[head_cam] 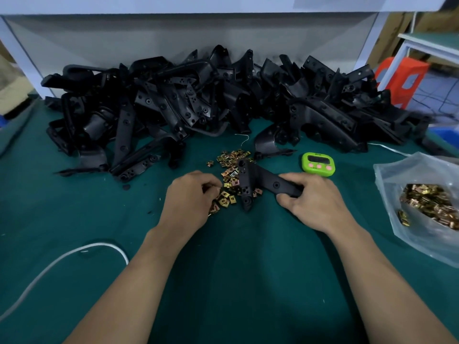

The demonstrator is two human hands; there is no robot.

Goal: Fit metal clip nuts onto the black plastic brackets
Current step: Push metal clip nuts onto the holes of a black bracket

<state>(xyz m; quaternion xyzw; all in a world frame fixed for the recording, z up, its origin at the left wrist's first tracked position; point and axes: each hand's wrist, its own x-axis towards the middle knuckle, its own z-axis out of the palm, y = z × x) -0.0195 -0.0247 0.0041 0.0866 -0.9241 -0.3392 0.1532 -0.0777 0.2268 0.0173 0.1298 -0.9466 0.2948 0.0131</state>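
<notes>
While the right hand (315, 202) grips one end of a black bracket (263, 181), the piece lies across a scatter of loose clip nuts (232, 170) on the green table (236, 256). Left hand (191, 194): apart from the right, fingers curled down into the nuts; whether one is pinched cannot be told. Behind: heap of brackets (198, 100). Right: green timer (318, 163), then clear bag (422, 202) of nuts. Left: white cable (62, 259).

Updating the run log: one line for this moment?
left hand: pinches clip nuts | right hand: grips bracket
</notes>
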